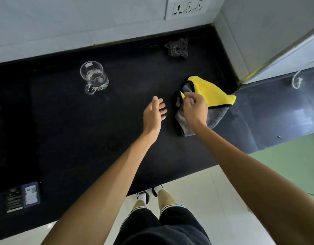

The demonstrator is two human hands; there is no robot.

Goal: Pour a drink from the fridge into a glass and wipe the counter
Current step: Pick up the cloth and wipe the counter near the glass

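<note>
Two hands are over the black counter [78, 131], both bare-armed. The right hand [195, 110] is on the cloth [214, 92], fingers curled down and pinching a fold nr its black-trimmed edge. The left hand [153, 115] is just beside it, not touching the cloth, w/ fingers relaxed and slightly spread, holding nothing; whether it touches the counter I can't tell.

The cloth lies crumpled on the right part of the counter – yellow side up toward the back, grey side showing under and nr the wrist.

The glass [95, 76], a clear mug w/ a handle facing the person, stands upright well to the left and further back, apart from both hands. It's partly filled w/ clear liquid.

Back by the wall sits a dark scrubber pad [177, 47], below a white wall socket [187, 7]. At the counter's front-left corner lies a dark printed leaflet [23, 197]. On the lower surface to the right – a white cord [296, 80], loosely looped.
</note>
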